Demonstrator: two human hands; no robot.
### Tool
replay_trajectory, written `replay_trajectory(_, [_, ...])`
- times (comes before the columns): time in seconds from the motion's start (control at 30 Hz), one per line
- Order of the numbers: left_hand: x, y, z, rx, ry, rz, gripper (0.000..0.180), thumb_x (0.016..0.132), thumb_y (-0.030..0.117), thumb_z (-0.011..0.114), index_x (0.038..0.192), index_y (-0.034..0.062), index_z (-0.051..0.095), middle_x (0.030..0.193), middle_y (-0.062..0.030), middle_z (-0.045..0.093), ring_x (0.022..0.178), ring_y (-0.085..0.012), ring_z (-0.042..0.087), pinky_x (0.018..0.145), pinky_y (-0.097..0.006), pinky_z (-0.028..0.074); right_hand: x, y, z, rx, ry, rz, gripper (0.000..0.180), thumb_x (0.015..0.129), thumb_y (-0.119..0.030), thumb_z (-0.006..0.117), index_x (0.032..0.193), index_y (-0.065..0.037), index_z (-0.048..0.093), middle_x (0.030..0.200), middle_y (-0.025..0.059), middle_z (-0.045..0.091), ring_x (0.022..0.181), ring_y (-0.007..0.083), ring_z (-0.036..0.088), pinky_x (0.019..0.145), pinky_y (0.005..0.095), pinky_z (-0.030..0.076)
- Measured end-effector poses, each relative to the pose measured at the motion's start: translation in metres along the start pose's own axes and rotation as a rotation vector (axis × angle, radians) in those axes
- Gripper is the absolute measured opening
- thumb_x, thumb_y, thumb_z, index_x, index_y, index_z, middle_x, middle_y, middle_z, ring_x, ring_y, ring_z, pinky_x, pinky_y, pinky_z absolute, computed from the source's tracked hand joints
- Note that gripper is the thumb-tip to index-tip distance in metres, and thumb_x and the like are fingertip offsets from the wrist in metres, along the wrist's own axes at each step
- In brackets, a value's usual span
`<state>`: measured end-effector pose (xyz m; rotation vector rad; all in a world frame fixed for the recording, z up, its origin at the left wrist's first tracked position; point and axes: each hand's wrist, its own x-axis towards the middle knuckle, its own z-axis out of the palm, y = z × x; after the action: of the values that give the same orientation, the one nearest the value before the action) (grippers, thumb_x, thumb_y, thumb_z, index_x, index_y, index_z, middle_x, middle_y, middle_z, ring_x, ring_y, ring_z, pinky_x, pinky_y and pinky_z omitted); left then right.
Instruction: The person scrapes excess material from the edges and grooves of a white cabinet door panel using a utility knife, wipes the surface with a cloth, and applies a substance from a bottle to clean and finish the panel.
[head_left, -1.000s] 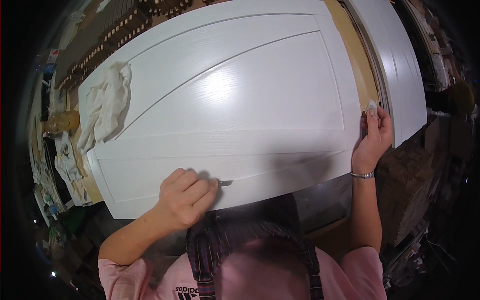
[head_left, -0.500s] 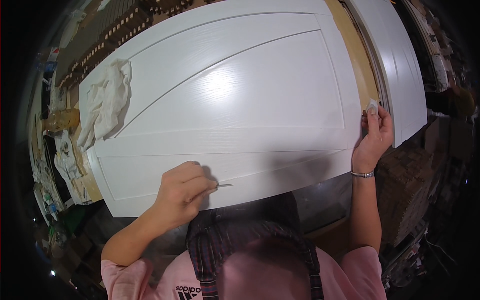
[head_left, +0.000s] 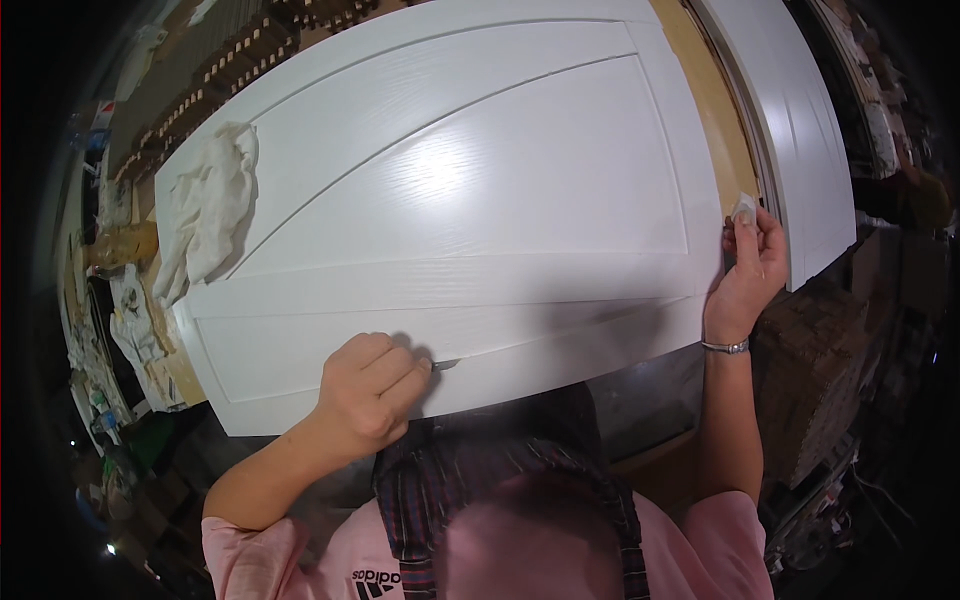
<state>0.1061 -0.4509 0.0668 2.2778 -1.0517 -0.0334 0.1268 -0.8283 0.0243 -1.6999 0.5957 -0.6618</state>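
A large white panel [head_left: 470, 230] with grooved lines and a faint wood grain lies flat before me. Over its near edge, my left hand [head_left: 366, 392] is closed round a small, thin metal blade [head_left: 445, 364]. The blade's pointed tip lies along a groove close to that edge; whether it touches the surface I cannot tell. At the panel's right side, my right hand [head_left: 747, 278] pinches a small whitish folded piece [head_left: 743, 207] between thumb and fingers. A crumpled white cloth [head_left: 214, 205] rests on the panel's far left part.
A second white panel [head_left: 800, 140] stands just right of the first, with a yellowish wooden strip [head_left: 722, 110] between them. Rows of dark brown slats [head_left: 225, 80] lie beyond the far left edge. Stacked brown boards [head_left: 810, 380] stand at lower right. Clutter lines the left side.
My left hand has turned slightly, and the blade's tip has shifted a little away from me and left. My right hand has stayed in place with the whitish piece.
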Motion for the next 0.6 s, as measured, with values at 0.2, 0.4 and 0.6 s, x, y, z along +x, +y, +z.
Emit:
replay_trajectory(0.2, [0.004, -0.008, -0.004, 0.116, 0.041, 0.218, 0.027, 0.057, 0.003, 0.068, 0.083, -0.0042, 0.069, 0.072, -0.0058, 0.052, 0.065, -0.0213, 0.051, 0.049, -0.032, 0.036, 0.002, 0.002, -0.002, -0.001, -0.008, -0.004, 0.022, 0.098, -0.013, 0.064, 0.112, 0.003, 0.063, 0.094, 0.0024, 0.065, 0.079, 0.0076, 0.056, 0.074, 0.0226, 0.046])
replay_trajectory(0.4, [0.002, -0.013, -0.008, 0.199, -0.014, 0.329, 0.019, 0.06, 0.006, 0.066, 0.078, 0.0009, 0.065, 0.078, -0.0048, 0.056, 0.068, -0.0186, 0.051, 0.056, -0.03, 0.039, 0.001, 0.002, -0.002, -0.021, 0.011, 0.006, 0.021, 0.097, -0.014, 0.064, 0.111, 0.002, 0.064, 0.092, 0.0022, 0.065, 0.079, 0.0079, 0.056, 0.074, 0.0229, 0.046])
replay_trajectory(0.6, [-0.004, -0.014, -0.015, 0.053, -0.019, 0.058, 0.022, 0.061, -0.001, 0.067, 0.083, 0.0007, 0.066, 0.077, -0.0064, 0.054, 0.066, -0.0227, 0.052, 0.055, -0.033, 0.042, 0.002, 0.003, -0.003, -0.031, 0.011, 0.0, 0.021, 0.098, -0.014, 0.064, 0.111, 0.002, 0.064, 0.093, 0.0025, 0.065, 0.079, 0.0082, 0.056, 0.073, 0.0231, 0.046])
